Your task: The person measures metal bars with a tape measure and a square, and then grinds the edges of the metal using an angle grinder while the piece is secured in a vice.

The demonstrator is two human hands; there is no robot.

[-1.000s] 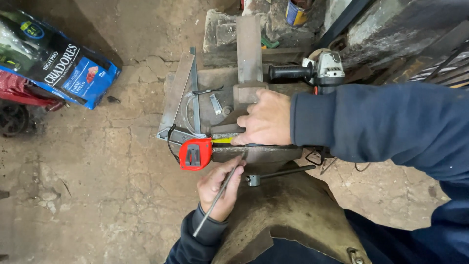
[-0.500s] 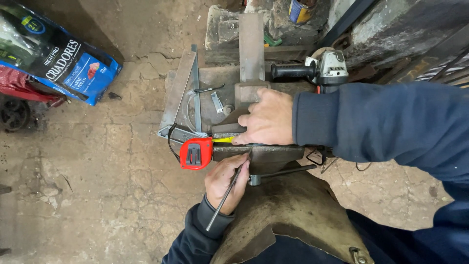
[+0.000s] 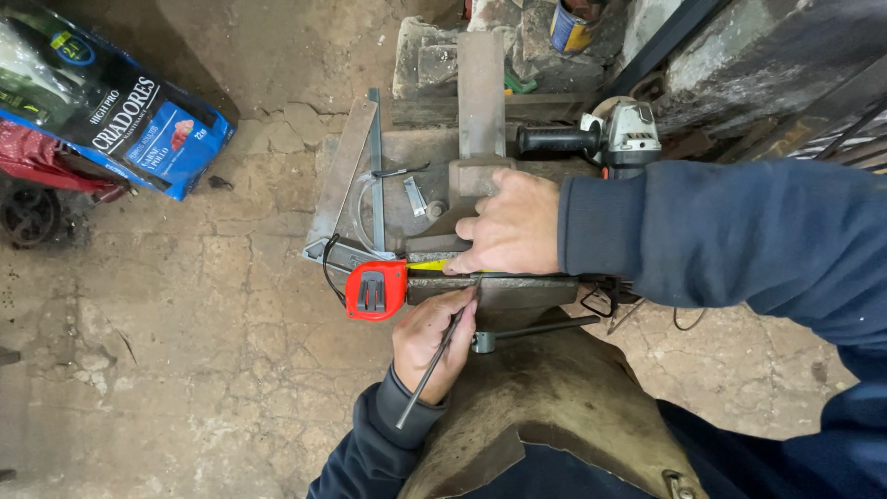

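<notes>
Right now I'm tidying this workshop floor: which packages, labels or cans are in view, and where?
Blue and black plastic feed-type bag: lying flat on the concrete floor, upper left, white lettering and small pictures.
Yellow and blue labelled metal can: top edge, behind the bench, partly cut off.
No signs or screens.

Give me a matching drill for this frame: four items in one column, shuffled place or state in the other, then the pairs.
Items:
1. red tape measure
2. thin metal rod
3. angle grinder
4. blue printed bag

Places or states:
A. lying on the floor at upper left
B. held in the left hand
C. lying on the bench beyond the right hand
D. at the left end of the vise, yellow blade pulled out

Pairs: 1-D, 2-B, 3-C, 4-A
</notes>
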